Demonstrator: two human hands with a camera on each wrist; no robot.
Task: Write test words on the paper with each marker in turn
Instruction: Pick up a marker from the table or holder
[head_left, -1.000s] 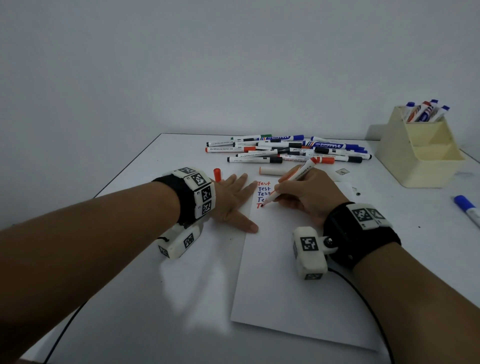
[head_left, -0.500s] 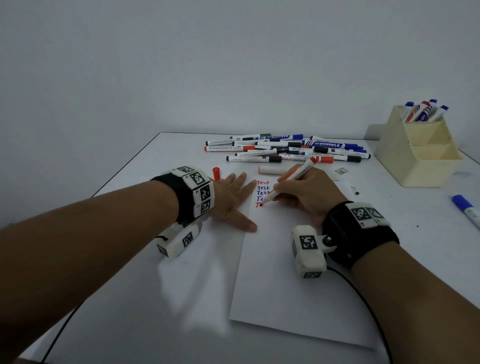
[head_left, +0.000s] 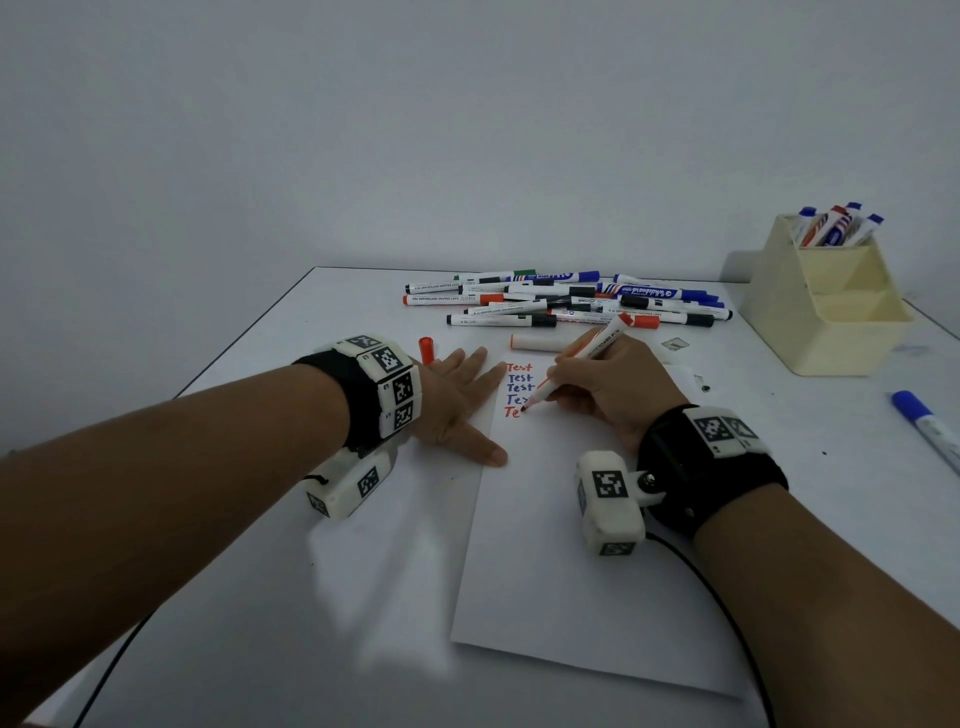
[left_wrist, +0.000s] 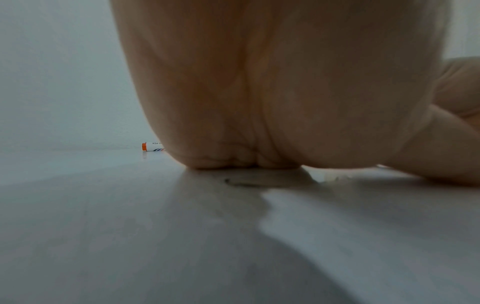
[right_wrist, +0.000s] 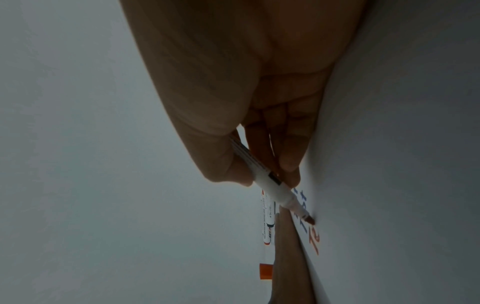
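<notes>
Pinching slim white marker (head_left: 582, 358) | right hand (head_left: 608, 395) | tip on smooth paper (head_left: 545, 545)

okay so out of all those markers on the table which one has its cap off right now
The orange marker gripped in the right hand, its bare tip on the paper. The markers in the pile appear capped.

Bare recording room or lab, plain white table (head_left: 831, 467), blank wall (head_left: 363, 130) (nothing homely) — tagged wrist cameras (head_left: 608, 501).
</notes>
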